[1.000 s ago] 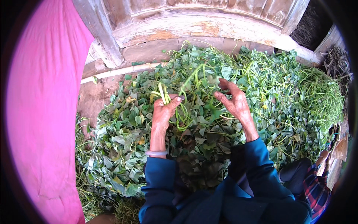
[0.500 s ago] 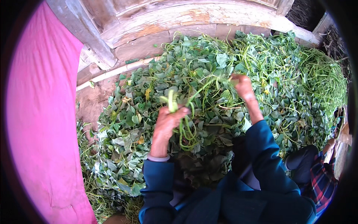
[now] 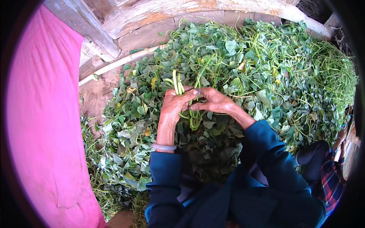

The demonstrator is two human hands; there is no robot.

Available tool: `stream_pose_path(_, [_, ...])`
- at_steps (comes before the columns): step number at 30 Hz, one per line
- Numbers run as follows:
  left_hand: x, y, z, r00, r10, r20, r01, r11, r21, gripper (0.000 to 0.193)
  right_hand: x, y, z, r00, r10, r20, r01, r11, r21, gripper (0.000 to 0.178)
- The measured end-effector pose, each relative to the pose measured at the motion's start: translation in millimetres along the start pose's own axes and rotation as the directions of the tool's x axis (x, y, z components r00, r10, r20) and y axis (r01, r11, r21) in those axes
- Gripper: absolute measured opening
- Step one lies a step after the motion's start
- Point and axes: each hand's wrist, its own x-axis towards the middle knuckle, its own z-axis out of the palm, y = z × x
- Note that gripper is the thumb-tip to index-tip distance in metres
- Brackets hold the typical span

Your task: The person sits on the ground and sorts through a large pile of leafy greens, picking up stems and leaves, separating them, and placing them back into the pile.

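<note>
A small bundle of pale green leafless stems (image 3: pixel 178 84) stands up out of my left hand (image 3: pixel 172 108), which is closed around it. Their looped lower ends (image 3: pixel 195 122) hang below the fingers. My right hand (image 3: pixel 216 102) meets the left at the fingertips, thumb and fingers closed on a green stem (image 3: pixel 203 70) that slants up and away. Where the fingers touch, the exact grip is partly hidden. Beneath both hands spreads a thick heap of green leafy vines (image 3: pixel 228 81), with some yellowed leaves in it.
Pink cloth (image 3: pixel 49 121) hangs along the left side. A pale pole (image 3: pixel 118 65) lies by a wooden frame (image 3: pixel 163 17) behind the heap. Bare stems (image 3: pixel 332 76) pile up at far right. Another person in a plaid garment (image 3: pixel 332 178) sits close at lower right.
My right hand has come leftward and down from the far end of a stretched leafy stem to my left hand. The left hand has risen slightly, keeping its bundle.
</note>
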Motion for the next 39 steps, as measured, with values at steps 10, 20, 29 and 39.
stream_pose_path(10, [-0.2,3.9,-5.8,0.972,0.141,-0.185,-0.115,0.983,0.146,0.023,-6.9,2.1,-30.0,0.924,0.083,-0.374,0.067,0.925,0.373,0.017])
stream_pose_path(20, [2.4,-26.7,19.5,0.977,0.212,0.000,-0.203,0.932,0.300,0.015,-5.9,-1.3,-31.2,0.867,0.039,-0.497,0.209,0.877,0.433,0.020])
stream_pose_path(29, [-2.5,-17.3,10.6,0.981,0.186,-0.050,-0.165,0.946,0.277,0.007,-24.7,-6.1,-64.9,0.842,-0.426,-0.333,-0.117,0.457,-0.881,0.022])
stream_pose_path(39, [-23.9,11.3,-25.3,0.959,0.095,-0.266,-0.078,0.994,0.072,0.016,-76.8,9.8,-160.1,0.461,-0.001,-0.887,0.147,0.986,0.075,0.019])
